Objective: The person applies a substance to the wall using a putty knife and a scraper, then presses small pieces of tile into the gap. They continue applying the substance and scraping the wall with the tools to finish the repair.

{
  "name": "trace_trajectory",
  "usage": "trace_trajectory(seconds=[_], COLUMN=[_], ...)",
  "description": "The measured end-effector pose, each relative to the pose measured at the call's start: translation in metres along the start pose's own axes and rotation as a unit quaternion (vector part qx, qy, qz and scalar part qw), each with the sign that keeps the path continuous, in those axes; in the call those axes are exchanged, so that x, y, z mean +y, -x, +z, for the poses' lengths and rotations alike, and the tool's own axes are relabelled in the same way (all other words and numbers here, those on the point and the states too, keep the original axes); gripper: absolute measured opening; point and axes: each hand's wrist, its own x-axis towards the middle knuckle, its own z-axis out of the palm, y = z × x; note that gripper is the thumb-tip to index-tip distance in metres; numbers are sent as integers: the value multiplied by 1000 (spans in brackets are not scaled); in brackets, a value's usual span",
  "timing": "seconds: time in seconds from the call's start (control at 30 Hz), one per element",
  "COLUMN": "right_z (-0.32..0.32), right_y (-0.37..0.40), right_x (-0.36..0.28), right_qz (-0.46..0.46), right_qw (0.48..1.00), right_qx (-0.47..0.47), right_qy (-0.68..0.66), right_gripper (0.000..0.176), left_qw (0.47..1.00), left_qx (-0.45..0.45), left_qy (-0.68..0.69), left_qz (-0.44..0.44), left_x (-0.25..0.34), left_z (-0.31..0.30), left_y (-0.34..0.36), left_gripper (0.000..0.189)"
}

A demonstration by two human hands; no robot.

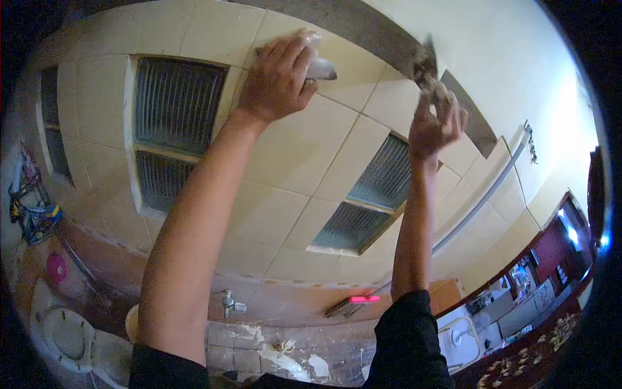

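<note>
Left hand (278,78) grips a small scraper (322,69) against the wall tiles (291,155); right hand (437,123) clasps a mortar-smeared trowel (424,65) by the grey strip (363,26).

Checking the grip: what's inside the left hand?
A tool with a pale blade sticks out of the left hand, against the tiled wall. Its handle is covered by the fingers.

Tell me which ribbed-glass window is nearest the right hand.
The window directly under the right hand, beside that forearm; the other two lie beyond the left arm.
</note>
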Motion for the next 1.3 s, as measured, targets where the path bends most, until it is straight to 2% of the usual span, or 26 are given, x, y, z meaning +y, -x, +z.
trace_trajectory(seconds=[0.07, 0.17, 0.3, 0.37, 0.43, 0.5, 0.53, 0.57, 0.63, 0.7, 0.77, 0.8, 0.83, 0.9, 0.93, 1.0, 1.03, 1.1, 1.13, 1.23, 1.27, 1.3], right_z=[0, 1, 3, 0, 3, 3, -3, -8, -22, -29, -28, -31, -35, -43, -44, -43, -37, -23, -23, -13, -8, -1], right_y=[4, 4, -3, 1, -2, 6, 2, -4, -16, -25, -31, -34, -36, -40, -45, -56, -55, -54, -60, -59, -60, -61], right_x=[3, 2, 0, 1, 5, 13, 10, 6, -4, -2, 0, -1, 3, 9, 10, 12, 17, 30, 20, 16, 16, 14], right_qz=[21, -21, -35, 9, -23, 2, 36, 35, 5, -1, 119, 160, 158, 202, 201, 189, 191, 243, 214, 216, 131, 134], right_qw=[999, 999, 999, 996, 997, 999, 995, 995, 1000, 999, 986, 980, 981, 975, 976, 972, 971, 945, 952, 958, 979, 979], right_qx=[-43, 2, 0, -79, -70, -32, -89, -87, -2, 11, 98, 84, 84, -28, -26, -138, -137, -168, -161, -142, -116, -111], right_qy=[-1, 35, 18, 35, 32, 33, 34, 33, 14, 45, -66, -79, -76, -85, -84, -33, -32, -139, -148, -121, -108, -108], right_gripper=[11, 11, 11, 17, 16, 15, 11, 11, 16, 15, 14, 12, 12, 10, 10, 8, 8, 11, 11, 9, 8, 8], left_qw=[1000, 1000, 1000, 1000, 1000, 1000, 1000, 1000, 1000, 1000, 1000, 1000, 1000, 1000, 1000, 1000, 1000, 1000, 1000, 999, 999, 999], left_qx=[1, -4, 8, 4, 3, -4, 2, 11, 7, 0, 12, 13, 7, 2, -3, -9, -8, -10, -12, -20, -23, -23], left_qy=[-24, -18, -3, 0, -15, -19, -16, -20, -18, -9, -17, -13, -13, -13, -18, -23, -20, -15, -13, -19, -24, -27], left_qz=[-17, -6, -6, -4, -4, -5, -3, -2, -3, -2, 2, 3, -1, -2, -6, -8, -11, -12, -16, -19, -20, -15], left_x=[-1, -2, -8, -4, -4, 0, 1, -1, -3, -2, -3, -3, -3, -2, -1, -2, -2, -2, -2, -2, -2, -2], left_z=[3, 2, 4, 4, 3, 3, 3, 2, 0, 1, 4, 4, 4, 4, 2, 0, 2, 5, 5, 3, 3, 3], left_y=[0, 0, 0, 2, 1, 3, 2, 0, -1, -1, -1, 0, 0, -1, 0, -1, 0, 1, 1, 1, 0, -1], left_gripper=[44, 46, 56, 56, 51, 45, 46, 47, 48, 49, 50, 50, 49, 49, 50, 50, 50, 51, 51, 53, 53, 53])
